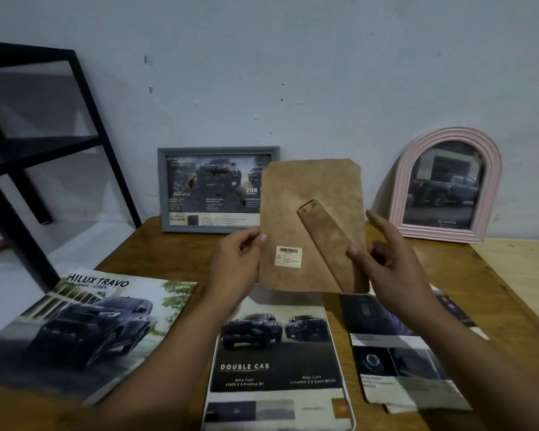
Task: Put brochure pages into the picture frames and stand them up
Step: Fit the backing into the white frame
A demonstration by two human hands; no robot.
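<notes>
I hold a brown fibreboard frame backing [296, 213] upright above the table, its easel strut [327, 241] swung out and a barcode sticker near its lower middle. My left hand [240, 259] grips its left edge. My right hand [386, 259] holds the right edge, thumb on the strut. Below it lies a white frame [350, 396] with a "Double Cab" brochure page [277, 353] in it. A grey frame [165, 188] with a truck page stands against the wall. A pink arched frame [492, 169] with a truck page stands at the right.
A "Hilux Travo" brochure [84, 328] lies at the left of the wooden table [175, 244]. Loose brochure pages [411, 362] lie at the right under my right forearm. A black metal shelf [44, 141] stands at the far left by the wall.
</notes>
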